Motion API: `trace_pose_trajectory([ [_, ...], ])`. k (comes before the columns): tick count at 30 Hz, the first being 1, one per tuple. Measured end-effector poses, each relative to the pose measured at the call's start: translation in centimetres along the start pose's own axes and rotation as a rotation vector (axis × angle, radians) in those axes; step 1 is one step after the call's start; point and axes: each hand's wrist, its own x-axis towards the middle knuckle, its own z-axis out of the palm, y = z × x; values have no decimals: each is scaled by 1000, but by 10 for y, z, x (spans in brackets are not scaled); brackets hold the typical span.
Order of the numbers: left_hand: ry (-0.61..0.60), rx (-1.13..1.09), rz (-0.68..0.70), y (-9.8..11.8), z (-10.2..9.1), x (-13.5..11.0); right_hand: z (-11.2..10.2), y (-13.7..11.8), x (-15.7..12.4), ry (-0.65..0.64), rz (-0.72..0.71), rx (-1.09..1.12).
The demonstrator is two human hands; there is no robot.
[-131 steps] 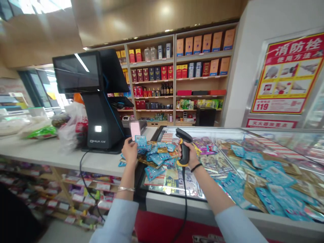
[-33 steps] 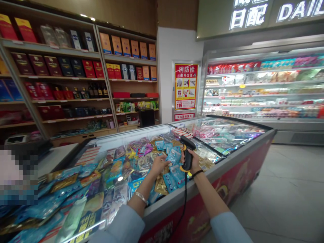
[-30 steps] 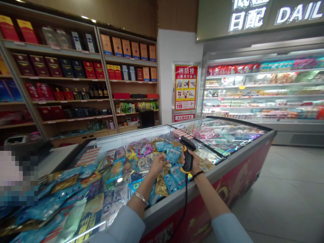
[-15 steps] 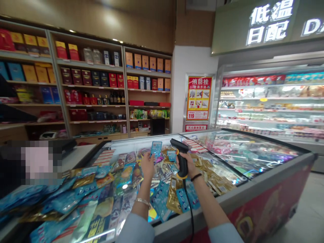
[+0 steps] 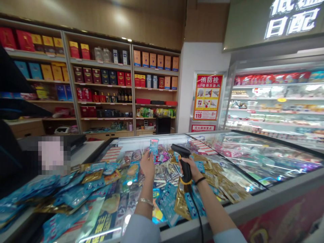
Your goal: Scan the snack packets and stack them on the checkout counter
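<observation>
In my left hand (image 5: pixel 147 165) a small blue packet (image 5: pixel 154 146) is pinched upright above the freezer's glass. My right hand (image 5: pixel 189 166) is wrapped round the grip of a black barcode scanner (image 5: pixel 186 168), whose head points left toward the packet; its cable (image 5: pixel 196 209) hangs down over the freezer's front edge. Beneath both forearms lie blue packets (image 5: pixel 168 202) and a gold packet (image 5: pixel 182 201) on the glass. More gold packets (image 5: pixel 231 185) are spread to the right of the scanner.
A heap of blue and gold packets (image 5: pixel 76 194) covers the left end of the chest freezer (image 5: pixel 243 211). A counter (image 5: pixel 93 150) adjoins it on the left. Shelves of boxes (image 5: pixel 107 78) stand behind, and a lit refrigerated case (image 5: pixel 275 104) is at the right.
The view has turned slightly left, so things sit further right. The packet in my left hand now shows a different, pinkish-topped face. My right hand still holds the scanner.
</observation>
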Motion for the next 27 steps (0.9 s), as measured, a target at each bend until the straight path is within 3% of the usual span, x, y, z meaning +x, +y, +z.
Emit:
trace_pose_trajectory([
  [9,-2,-19,3,7,0,-2,-1,-1,-2,-94,-11,31],
  [15,-29,-17,-14,16,-3,-7,-4,-3,-5,-62,15,51],
  [22,-29,-178,-183,6,2,-3,-15,-6,-1,-94,7,119],
  [27,30,-293,-340,6,6,-8,-11,-11,-6,-51,-1,132],
])
